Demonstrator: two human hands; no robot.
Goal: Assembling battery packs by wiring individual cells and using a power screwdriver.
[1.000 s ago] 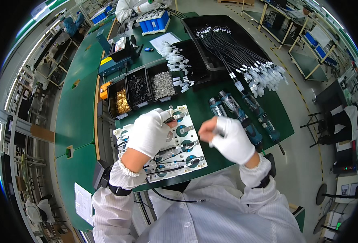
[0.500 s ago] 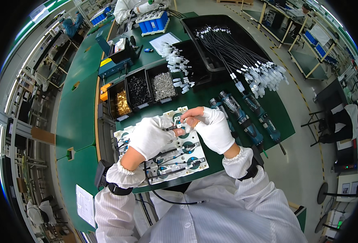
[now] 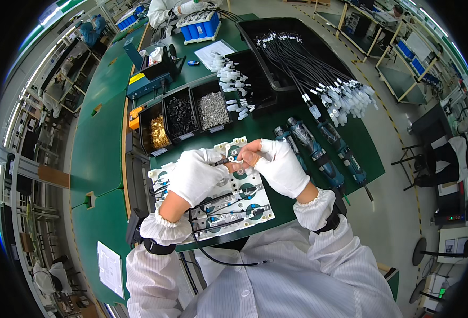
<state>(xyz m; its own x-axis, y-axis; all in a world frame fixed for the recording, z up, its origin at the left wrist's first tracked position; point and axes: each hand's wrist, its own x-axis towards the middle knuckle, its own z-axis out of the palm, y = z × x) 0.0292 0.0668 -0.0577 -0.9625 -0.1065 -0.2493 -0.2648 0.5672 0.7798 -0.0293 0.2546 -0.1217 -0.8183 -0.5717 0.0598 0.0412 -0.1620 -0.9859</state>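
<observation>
Where the two gloved hands meet at the centre of the frame, a small dark connector (image 3: 224, 161) on the end of a thin black cable is pinched between them, just above the top edge of a white fixture plate (image 3: 255, 204). The left hand (image 3: 197, 175) comes in from the lower left with its fingers curled, gripping the connector from that side; the right hand (image 3: 279, 167) comes in from the right, its bare fingertips (image 3: 247, 155) closed on the same small part. The plate lies flat on the green bench (image 3: 101, 153), with round teal seats and several black cables laid across it. One cable (image 3: 228, 262) trails off the plate's lower edge toward the person's white coat. Just above the plate sit three black bins (image 3: 183, 114) side by side, holding brass, black and silver small parts. To the right of the hands lie blue power screwdrivers (image 3: 318, 151). In the upper right a black tray (image 3: 297, 47) holds a bundle of black cables with white plugs.
</observation>
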